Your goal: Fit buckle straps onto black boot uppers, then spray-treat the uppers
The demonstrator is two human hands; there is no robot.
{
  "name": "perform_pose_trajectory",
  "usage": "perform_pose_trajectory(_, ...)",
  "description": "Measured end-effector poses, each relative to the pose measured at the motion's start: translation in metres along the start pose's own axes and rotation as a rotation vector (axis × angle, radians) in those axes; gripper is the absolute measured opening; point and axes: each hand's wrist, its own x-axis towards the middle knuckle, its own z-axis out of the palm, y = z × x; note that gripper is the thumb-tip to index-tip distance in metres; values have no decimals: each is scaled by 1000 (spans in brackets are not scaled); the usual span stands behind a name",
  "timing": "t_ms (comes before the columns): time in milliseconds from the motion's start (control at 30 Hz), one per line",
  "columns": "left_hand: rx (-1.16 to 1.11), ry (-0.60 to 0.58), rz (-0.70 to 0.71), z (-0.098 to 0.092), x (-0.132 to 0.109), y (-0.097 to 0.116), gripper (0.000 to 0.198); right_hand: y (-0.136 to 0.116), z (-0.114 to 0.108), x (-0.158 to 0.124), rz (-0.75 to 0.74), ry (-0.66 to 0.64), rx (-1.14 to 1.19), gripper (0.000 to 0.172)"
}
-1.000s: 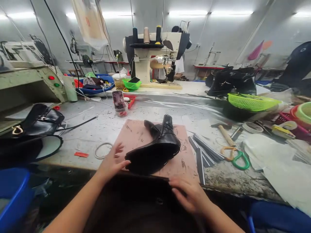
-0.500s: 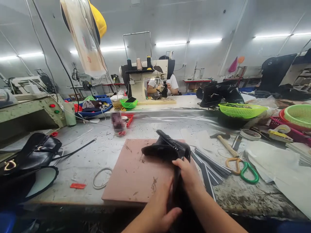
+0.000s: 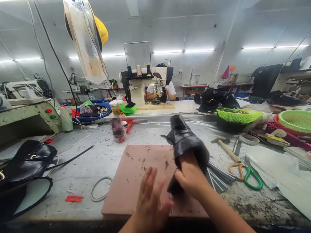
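Observation:
A black leather boot upper [image 3: 188,139] is held up over the right side of a pink board [image 3: 131,181]. My right hand [image 3: 191,173] reaches into its opening, with the thumb outside and the fingertips hidden within the leather. A dark flap of it hangs below, by the wrist. Over the board, my left hand [image 3: 153,192] is apart from the upper, fingers spread and slightly blurred, holding nothing. Grey strips with white edges [image 3: 220,178] lie just right of the board, partly behind the upper.
Scissors [image 3: 252,178], a hammer [image 3: 228,150] and a tape roll [image 3: 249,139] lie at right, beside white sheets [image 3: 274,165]. Black leather pieces [image 3: 36,160] and a ring [image 3: 100,189] are at left. Beyond the bench, a person sits behind a sewing machine [image 3: 141,87].
The boot upper has been lifted and turned, its opening now facing me. My right hand has gone into it. My left hand has come off it and moved left, fingers spreading.

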Motion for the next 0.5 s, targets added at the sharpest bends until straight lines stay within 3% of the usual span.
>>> perform_pose_trajectory(67,-26,-26,131,4,-9,5,54,-8,19,4,-238,-123,-275,55)
perform_pose_trajectory(133,-31,-98,139,6,-15,1,57,-9,39,4,-373,-219,-364,58)
perform_pose_trajectory(300,40,-226,-176,-6,-24,-32,46,-7,74,-3,-487,-359,-314,62)
perform_pose_trajectory(400,103,-259,-434,-15,-25,-52,35,-18,88,-5,-509,-434,-255,53)
perform_pose_trajectory(500,96,-375,-661,-18,-27,-67,35,-28,106,0,-488,-484,-217,44)
